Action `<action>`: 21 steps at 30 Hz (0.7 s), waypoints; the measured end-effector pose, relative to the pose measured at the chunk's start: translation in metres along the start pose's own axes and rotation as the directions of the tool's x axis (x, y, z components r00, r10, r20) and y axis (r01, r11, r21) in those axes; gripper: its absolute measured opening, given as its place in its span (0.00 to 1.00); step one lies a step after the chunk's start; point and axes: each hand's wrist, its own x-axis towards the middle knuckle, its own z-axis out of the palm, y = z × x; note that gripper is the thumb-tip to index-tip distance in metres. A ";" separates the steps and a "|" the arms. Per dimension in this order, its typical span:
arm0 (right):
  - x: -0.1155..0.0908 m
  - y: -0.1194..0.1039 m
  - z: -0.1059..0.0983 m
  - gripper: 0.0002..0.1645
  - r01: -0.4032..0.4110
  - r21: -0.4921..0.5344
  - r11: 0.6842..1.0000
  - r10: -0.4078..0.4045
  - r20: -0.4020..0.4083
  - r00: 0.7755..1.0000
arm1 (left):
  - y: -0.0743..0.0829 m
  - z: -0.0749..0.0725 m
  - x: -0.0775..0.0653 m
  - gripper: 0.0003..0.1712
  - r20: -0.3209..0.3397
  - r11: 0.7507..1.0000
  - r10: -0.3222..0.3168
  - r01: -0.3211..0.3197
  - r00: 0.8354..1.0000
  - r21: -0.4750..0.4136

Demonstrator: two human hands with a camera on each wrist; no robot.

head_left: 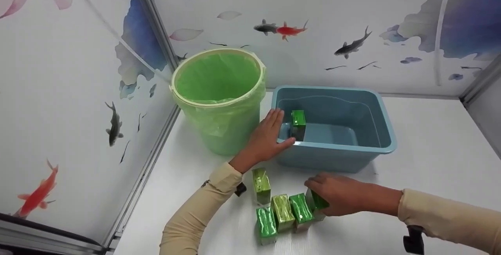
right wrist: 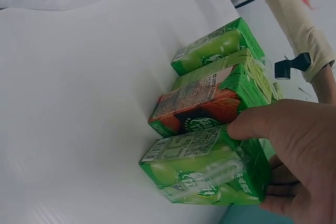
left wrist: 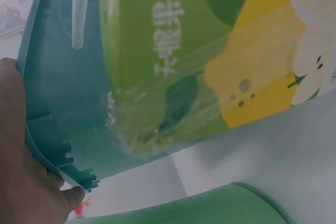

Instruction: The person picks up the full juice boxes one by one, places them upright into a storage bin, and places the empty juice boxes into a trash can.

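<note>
My left hand [head_left: 268, 135] rests on the near left corner of a blue plastic tub [head_left: 325, 158], its fingers extended and its thumb along the rim. Inside that tub stands a green juice carton [head_left: 298, 120]. With my right hand [head_left: 340, 194] I hold another green juice carton [right wrist: 194, 174] at its top, thumb on one side and fingers on the other. It is the rightmost of a row on the white table, beside a carton with a red-brown panel [right wrist: 202, 106]. A yellow-green carton [left wrist: 173, 40] looms close in the left wrist view, under my left forearm.
A green bin [head_left: 231, 130] with a green liner stands left of the tub. More cartons stand on the table: a green one [head_left: 266, 223], a yellow-green one [head_left: 283, 210] and a single one [head_left: 261, 184] behind them. Printed wall panels [head_left: 297, 59] bound the back and left.
</note>
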 end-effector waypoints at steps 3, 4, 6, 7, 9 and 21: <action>0.001 0.002 -0.003 0.39 0.079 -0.039 0.996 -0.078 0.016 0.997 | -0.001 0.000 0.000 0.54 0.003 1.000 -0.004 0.004 1.000 0.005; 0.001 0.002 -0.004 0.39 0.104 -0.054 0.993 -0.103 0.019 0.994 | -0.001 0.000 0.000 0.53 0.003 1.000 -0.003 0.003 1.000 0.001; 0.001 0.003 -0.006 0.38 0.140 -0.078 0.987 -0.138 0.025 0.990 | -0.002 0.000 0.000 0.53 0.003 1.000 0.000 0.000 1.000 -0.005; 0.000 0.003 -0.007 0.39 0.148 -0.084 0.985 -0.146 0.030 0.989 | -0.002 0.000 0.000 0.53 0.004 1.000 0.003 -0.003 1.000 -0.004; 0.000 0.003 -0.008 0.39 0.154 -0.099 0.983 -0.152 0.028 0.988 | -0.001 0.000 0.001 0.53 0.005 1.000 0.007 -0.007 1.000 -0.007; 0.000 0.002 -0.012 0.30 0.119 -0.180 0.976 -0.121 0.000 0.993 | -0.001 0.000 0.000 0.53 0.005 1.000 0.001 -0.001 1.000 -0.011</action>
